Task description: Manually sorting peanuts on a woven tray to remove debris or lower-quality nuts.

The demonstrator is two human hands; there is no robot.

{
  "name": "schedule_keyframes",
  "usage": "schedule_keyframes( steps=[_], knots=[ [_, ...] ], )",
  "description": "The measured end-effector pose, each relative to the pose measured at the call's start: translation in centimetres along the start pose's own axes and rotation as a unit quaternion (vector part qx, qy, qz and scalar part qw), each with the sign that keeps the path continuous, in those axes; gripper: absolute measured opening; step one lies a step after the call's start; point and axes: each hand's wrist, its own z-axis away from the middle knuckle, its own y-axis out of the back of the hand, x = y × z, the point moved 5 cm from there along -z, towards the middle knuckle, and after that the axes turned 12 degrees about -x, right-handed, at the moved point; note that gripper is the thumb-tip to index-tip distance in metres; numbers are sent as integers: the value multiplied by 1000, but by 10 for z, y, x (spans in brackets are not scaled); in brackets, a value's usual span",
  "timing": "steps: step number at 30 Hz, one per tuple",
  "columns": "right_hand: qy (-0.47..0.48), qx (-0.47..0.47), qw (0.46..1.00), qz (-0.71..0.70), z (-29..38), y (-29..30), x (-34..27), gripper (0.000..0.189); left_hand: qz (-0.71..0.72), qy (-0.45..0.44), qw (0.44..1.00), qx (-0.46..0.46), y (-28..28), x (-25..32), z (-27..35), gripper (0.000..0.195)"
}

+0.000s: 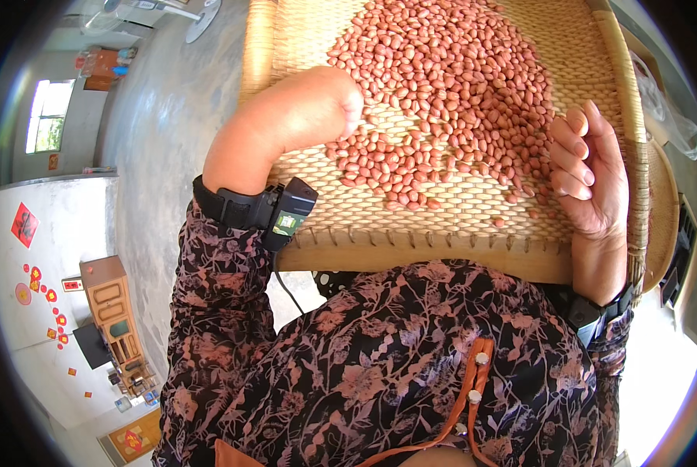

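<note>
Many reddish-skinned peanuts (pixel 441 70) are spread over a woven bamboo winnowing tray (pixel 307 198) in front of my body. From the left, my left forearm reaches over the tray, and its rounded end, my left hand (pixel 351 108), is at the left edge of the peanuts. No separate fingers can be made out there. At the right side of the tray is my right hand (pixel 596 169), palm turned partly up and fingers half curled. Nothing shows inside it, and its fingertips are beside the outermost peanuts. A few loose peanuts (pixel 499 222) lie near the tray's front.
The tray's wooden front edge (pixel 424 257) is close to my torso. A second woven tray (pixel 660 216) and a clear plastic bag (pixel 669 111) are at the right. Left are a concrete floor (pixel 150 146), a standing fan (pixel 202 20) and a wooden cabinet (pixel 106 298).
</note>
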Motion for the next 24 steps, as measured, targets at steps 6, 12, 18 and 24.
schedule_keyframes(
  steps=[6,12,18,24],
  knots=[
    [1,-9,1000,3,0,-1,-1,27,-14,-47,984,170,13,-11,6,14],
    [5,6,1000,13,0,0,-1,27,58,-88,988,113,3,16,-5,9],
    [5,4,1000,8,1,-2,-2,27,-55,-167,971,163,-20,42,-15,5],
    [0,5,1000,8,0,-2,0,27,-70,-153,970,176,-29,47,-19,8]
  ],
)
